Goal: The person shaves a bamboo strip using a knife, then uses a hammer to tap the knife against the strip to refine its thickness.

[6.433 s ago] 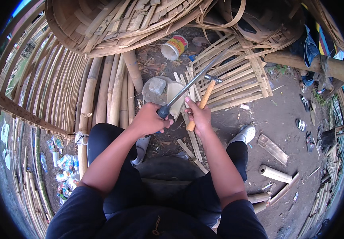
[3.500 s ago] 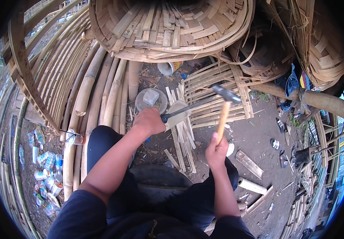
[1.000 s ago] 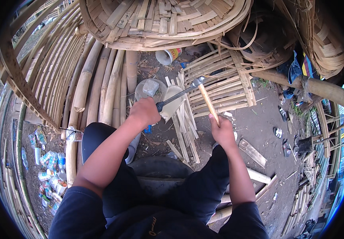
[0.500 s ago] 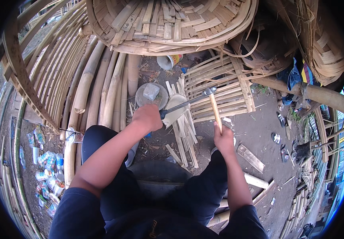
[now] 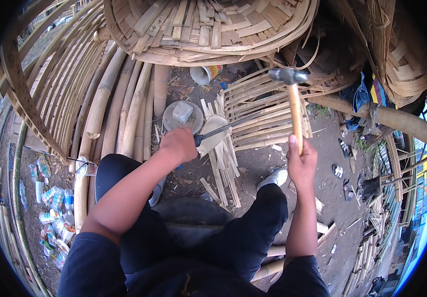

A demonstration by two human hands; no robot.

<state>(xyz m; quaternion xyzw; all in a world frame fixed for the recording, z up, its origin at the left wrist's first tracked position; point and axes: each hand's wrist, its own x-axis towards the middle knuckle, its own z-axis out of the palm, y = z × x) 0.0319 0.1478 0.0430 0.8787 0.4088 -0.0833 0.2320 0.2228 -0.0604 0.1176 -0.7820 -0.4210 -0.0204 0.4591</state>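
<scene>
My left hand (image 5: 177, 145) is closed round the black handle of a long, narrow metal tool (image 5: 223, 127). Its shaft points away to the right, over a slatted bamboo panel (image 5: 258, 111); I cannot tell whether it is a blade or a bar. My right hand (image 5: 302, 161) grips the lower wooden handle of a hammer (image 5: 296, 114), whose metal head is raised, apart from the tool. Under the tool near my left hand lies a pale, curved piece (image 5: 214, 132), on top of several loose bamboo strips (image 5: 225, 171).
A grey stone (image 5: 182, 112) rests on a round disc (image 5: 167, 122) beyond my left hand. A large woven bamboo basket (image 5: 213, 52) hangs over the far side. Bamboo poles (image 5: 117, 106) and plastic litter (image 5: 57, 203) lie left; sandals (image 5: 338, 171) are on the ground right.
The hammer has swung up and to the right with my right hand, its head leaving the far end of the metal tool. My left hand keeps its grip, shifted slightly left.
</scene>
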